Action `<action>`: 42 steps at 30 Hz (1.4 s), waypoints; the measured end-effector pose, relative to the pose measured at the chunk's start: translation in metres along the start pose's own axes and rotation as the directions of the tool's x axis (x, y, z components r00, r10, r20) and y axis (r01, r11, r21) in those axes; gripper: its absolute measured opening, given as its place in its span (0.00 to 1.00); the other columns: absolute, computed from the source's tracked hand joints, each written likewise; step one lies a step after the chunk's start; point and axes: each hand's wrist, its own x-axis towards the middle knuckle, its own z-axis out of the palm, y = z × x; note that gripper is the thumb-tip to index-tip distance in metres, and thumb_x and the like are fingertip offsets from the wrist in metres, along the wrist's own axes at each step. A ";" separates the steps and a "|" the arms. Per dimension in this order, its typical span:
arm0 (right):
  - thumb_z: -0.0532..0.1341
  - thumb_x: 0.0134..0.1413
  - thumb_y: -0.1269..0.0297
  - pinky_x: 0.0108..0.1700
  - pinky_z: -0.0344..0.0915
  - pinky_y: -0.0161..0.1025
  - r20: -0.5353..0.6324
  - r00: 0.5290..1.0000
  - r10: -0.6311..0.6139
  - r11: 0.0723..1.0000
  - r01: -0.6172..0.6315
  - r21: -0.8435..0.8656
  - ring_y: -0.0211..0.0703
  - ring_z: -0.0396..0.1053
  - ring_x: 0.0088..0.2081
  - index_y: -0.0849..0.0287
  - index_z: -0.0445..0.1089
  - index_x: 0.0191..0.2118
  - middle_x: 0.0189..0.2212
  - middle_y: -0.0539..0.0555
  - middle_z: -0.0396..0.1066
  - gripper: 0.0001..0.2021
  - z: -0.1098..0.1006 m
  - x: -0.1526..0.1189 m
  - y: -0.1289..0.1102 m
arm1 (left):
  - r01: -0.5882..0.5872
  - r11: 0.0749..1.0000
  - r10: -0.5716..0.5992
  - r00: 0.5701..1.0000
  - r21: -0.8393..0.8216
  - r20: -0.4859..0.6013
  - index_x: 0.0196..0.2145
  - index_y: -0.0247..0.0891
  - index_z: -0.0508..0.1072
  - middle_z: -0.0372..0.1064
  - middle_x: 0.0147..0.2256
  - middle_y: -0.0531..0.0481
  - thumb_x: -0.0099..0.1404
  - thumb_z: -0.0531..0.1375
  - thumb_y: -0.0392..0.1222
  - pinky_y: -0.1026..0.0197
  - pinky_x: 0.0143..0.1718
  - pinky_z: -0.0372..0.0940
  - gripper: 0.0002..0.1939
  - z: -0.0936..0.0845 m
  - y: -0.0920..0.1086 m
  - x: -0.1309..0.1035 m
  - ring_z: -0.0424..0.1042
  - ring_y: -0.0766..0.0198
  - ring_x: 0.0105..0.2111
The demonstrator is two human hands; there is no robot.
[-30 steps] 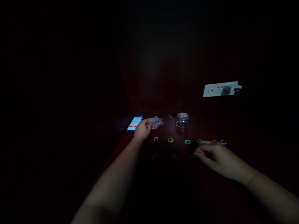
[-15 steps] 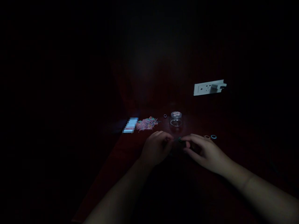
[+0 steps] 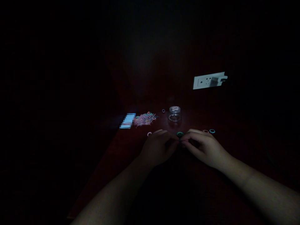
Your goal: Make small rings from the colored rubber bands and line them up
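My left hand (image 3: 159,146) and my right hand (image 3: 203,146) meet at the fingertips over the dark red table. Both pinch something too small and dark to make out. Just beyond the fingertips lies a green ring (image 3: 180,134). A pale pink ring (image 3: 149,134) shows beside the knuckles of my left hand. Past my right hand are an orange ring (image 3: 205,131), partly covered by the hand, and a blue ring (image 3: 212,131). Farther back stands a clear jar (image 3: 174,117) with a patterned lid. To its left is a pile of small coloured bands (image 3: 145,119).
A lit phone (image 3: 127,121), its screen blurred out, lies left of the pile near the table's left edge (image 3: 93,172). One small ring (image 3: 163,111) sits behind, left of the jar. A white socket plate (image 3: 203,82) with a plug is on the wall.
My hands have come together at the fingertips. The green ring, earlier at my right fingers, now shows beyond both hands. The pink ring has come into sight. The view has shifted slightly.
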 end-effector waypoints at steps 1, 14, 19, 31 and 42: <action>0.59 0.61 0.69 0.34 0.64 0.36 -0.001 1.000 0.001 1.000 -0.001 0.002 0.39 0.69 0.32 0.58 0.72 0.37 0.31 0.53 0.72 0.04 0.000 0.000 0.000 | -0.007 1.000 0.007 1.000 -0.004 0.004 0.38 0.43 0.74 0.75 0.36 0.52 0.66 0.59 0.40 0.57 0.41 0.67 0.04 0.000 0.000 0.000 0.72 0.62 0.37; 0.58 0.61 0.67 0.34 0.65 0.37 0.005 1.000 0.023 1.000 -0.023 0.006 0.40 0.69 0.32 0.58 0.72 0.36 0.31 0.54 0.72 0.06 -0.002 -0.001 0.000 | 0.028 0.999 -0.029 0.999 0.029 0.018 0.36 0.43 0.73 0.75 0.36 0.53 0.65 0.59 0.42 0.56 0.43 0.66 0.03 -0.002 -0.007 -0.002 0.72 0.61 0.38; 0.58 0.61 0.67 0.34 0.65 0.38 0.040 0.999 0.000 1.000 0.000 0.003 0.41 0.69 0.32 0.58 0.73 0.36 0.31 0.54 0.72 0.06 -0.002 -0.001 -0.002 | -0.060 0.998 0.056 0.988 0.025 0.145 0.37 0.42 0.73 0.73 0.36 0.51 0.65 0.58 0.40 0.58 0.41 0.65 0.04 -0.016 -0.008 -0.001 0.70 0.62 0.37; 0.60 0.59 0.64 0.33 0.65 0.38 0.138 0.990 0.027 0.997 -0.018 -0.070 0.42 0.71 0.32 0.57 0.74 0.36 0.32 0.54 0.74 0.06 -0.002 -0.004 0.017 | -0.021 0.996 -0.007 0.951 0.085 0.308 0.33 0.38 0.74 0.72 0.36 0.49 0.62 0.59 0.36 0.60 0.42 0.63 0.04 -0.025 -0.055 -0.003 0.69 0.62 0.38; 0.59 0.60 0.62 0.35 0.65 0.40 0.162 0.985 0.061 0.993 -0.043 -0.111 0.43 0.71 0.32 0.56 0.74 0.35 0.31 0.54 0.74 0.07 -0.003 -0.003 0.019 | -0.038 0.998 0.021 0.939 0.043 0.344 0.34 0.39 0.75 0.72 0.34 0.50 0.60 0.59 0.35 0.59 0.42 0.63 0.04 -0.015 -0.053 -0.004 0.69 0.62 0.37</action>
